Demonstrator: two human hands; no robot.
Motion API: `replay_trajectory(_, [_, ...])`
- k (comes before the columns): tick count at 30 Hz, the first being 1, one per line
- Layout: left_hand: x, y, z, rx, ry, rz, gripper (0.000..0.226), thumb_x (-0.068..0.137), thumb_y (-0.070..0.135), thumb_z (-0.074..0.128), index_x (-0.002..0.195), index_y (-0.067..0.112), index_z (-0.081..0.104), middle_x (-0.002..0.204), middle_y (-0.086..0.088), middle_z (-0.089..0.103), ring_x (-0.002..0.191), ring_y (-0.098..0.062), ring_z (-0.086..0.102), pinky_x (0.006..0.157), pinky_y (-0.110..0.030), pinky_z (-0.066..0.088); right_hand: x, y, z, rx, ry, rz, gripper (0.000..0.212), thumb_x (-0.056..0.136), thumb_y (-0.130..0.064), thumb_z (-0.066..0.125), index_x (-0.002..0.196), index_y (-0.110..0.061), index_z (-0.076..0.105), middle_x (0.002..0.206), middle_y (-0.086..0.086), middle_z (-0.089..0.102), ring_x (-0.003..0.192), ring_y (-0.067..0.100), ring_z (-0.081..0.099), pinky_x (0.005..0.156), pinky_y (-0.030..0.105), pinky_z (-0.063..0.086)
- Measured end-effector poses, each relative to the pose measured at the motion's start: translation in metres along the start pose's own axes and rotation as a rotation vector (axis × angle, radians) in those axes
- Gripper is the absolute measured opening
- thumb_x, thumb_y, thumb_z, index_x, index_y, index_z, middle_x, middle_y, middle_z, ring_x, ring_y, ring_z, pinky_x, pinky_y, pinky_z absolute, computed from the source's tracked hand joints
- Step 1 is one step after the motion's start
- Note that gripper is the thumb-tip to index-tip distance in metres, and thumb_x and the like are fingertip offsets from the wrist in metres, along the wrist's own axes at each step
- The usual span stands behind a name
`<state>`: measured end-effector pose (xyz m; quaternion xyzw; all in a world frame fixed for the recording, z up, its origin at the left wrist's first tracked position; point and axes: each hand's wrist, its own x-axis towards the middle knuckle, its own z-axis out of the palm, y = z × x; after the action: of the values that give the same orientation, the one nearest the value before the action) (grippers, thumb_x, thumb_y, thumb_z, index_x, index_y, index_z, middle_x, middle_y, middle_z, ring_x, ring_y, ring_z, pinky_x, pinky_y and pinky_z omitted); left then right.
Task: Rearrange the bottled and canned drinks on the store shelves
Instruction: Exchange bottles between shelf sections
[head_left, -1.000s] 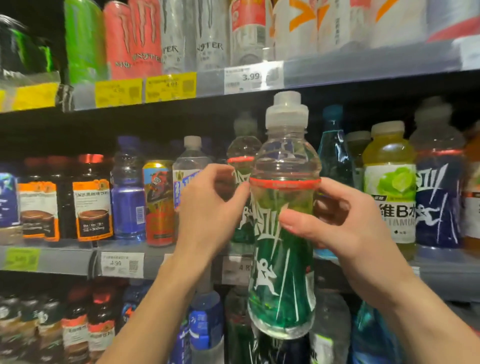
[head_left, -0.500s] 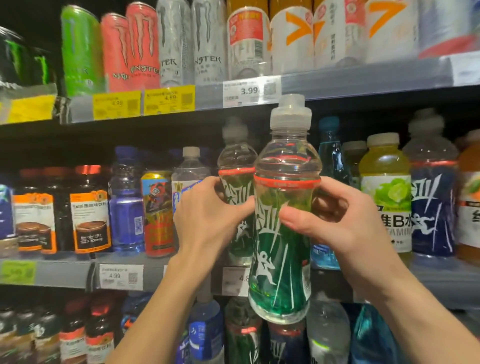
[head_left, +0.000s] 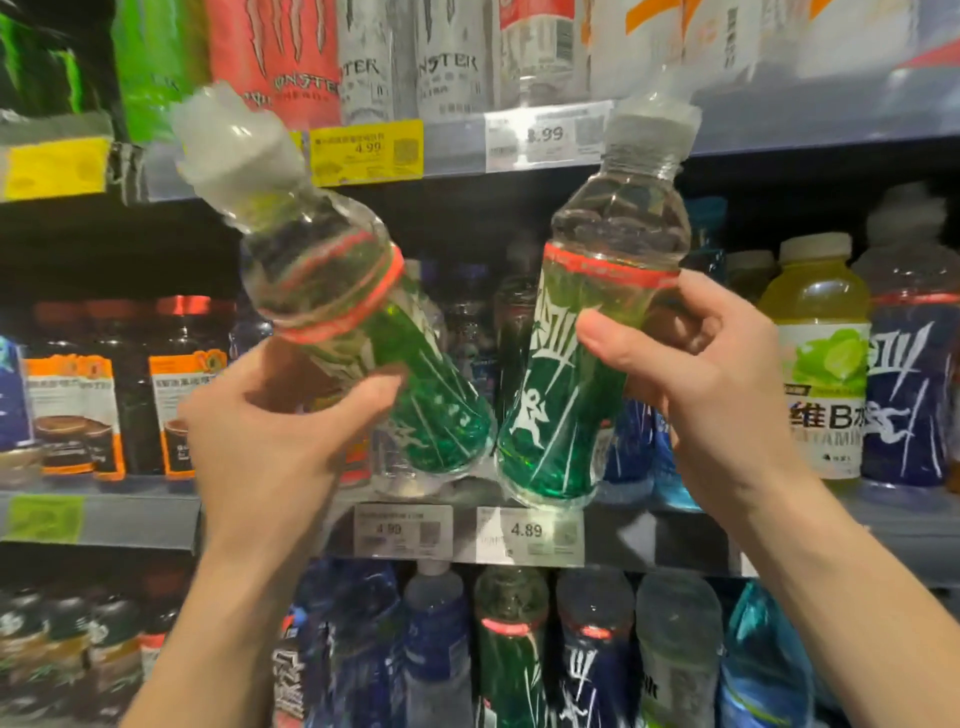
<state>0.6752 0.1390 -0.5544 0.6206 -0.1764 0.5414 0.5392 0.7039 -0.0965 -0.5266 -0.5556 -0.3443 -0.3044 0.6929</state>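
Observation:
I hold two green-labelled sports drink bottles in front of the middle shelf. My left hand grips the left bottle, which tilts with its white cap toward the upper left and is blurred. My right hand grips the right bottle round its middle; it leans slightly right, cap near the upper shelf's price strip. The two bottle bases almost touch just above the middle shelf edge.
Monster cans fill the top shelf. The middle shelf holds dark coffee bottles at left, a yellow-green vitamin bottle and a navy-labelled bottle at right. More bottles crowd the bottom shelf. Price tags line the edges.
My left hand has pulled a second green bottle off the middle shelf and tilted it left. The right bottle has leaned right and come closer to the camera.

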Motion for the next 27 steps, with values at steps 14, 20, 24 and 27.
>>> replay_trajectory(14, [0.008, -0.030, -0.061, 0.160, -0.012, -0.110, 0.066, 0.063, 0.059, 0.090, 0.103, 0.010, 0.071, 0.096, -0.007, 0.076, 0.087, -0.031, 0.074, 0.078, -0.052, 0.060, 0.003, 0.027, 0.044, -0.605, 0.157, -0.161, 0.052, 0.071, -0.039, 0.089, 0.115, -0.022, 0.065, 0.105, -0.014, 0.069, 0.100, 0.005, 0.066, 0.087, 0.023, 0.053])
replay_trajectory(20, [-0.002, 0.007, -0.045, 0.010, -0.059, -0.080, 0.045, 0.059, 0.040, 0.091, 0.095, 0.018, 0.077, 0.089, 0.002, 0.079, 0.085, -0.020, 0.075, 0.077, -0.034, 0.061, 0.003, 0.038, 0.049, -0.685, 0.155, -0.133, 0.047, 0.072, -0.040, 0.088, 0.112, -0.029, 0.064, 0.106, -0.010, 0.068, 0.101, 0.009, 0.063, 0.088, 0.024, 0.052])
replay_trajectory(24, [-0.005, 0.021, -0.033, -0.083, -0.109, -0.072, 0.034, 0.058, 0.030, 0.081, 0.091, 0.022, 0.077, 0.087, 0.010, 0.079, 0.082, -0.009, 0.075, 0.072, -0.017, 0.056, 0.003, 0.045, 0.051, -0.785, 0.118, -0.146, 0.052, 0.071, -0.043, 0.088, 0.115, -0.023, 0.068, 0.107, -0.005, 0.063, 0.100, 0.004, 0.052, 0.085, 0.004, 0.036])
replay_trajectory(27, [-0.005, 0.018, -0.032, -0.089, -0.114, -0.080, 0.033, 0.059, 0.025, 0.083, 0.091, 0.023, 0.076, 0.087, 0.011, 0.079, 0.082, -0.009, 0.075, 0.074, -0.018, 0.058, 0.003, 0.047, 0.054, -0.819, 0.131, -0.141, 0.060, 0.070, -0.046, 0.087, 0.120, -0.020, 0.065, 0.109, -0.003, 0.060, 0.096, 0.001, 0.048, 0.084, 0.007, 0.036])
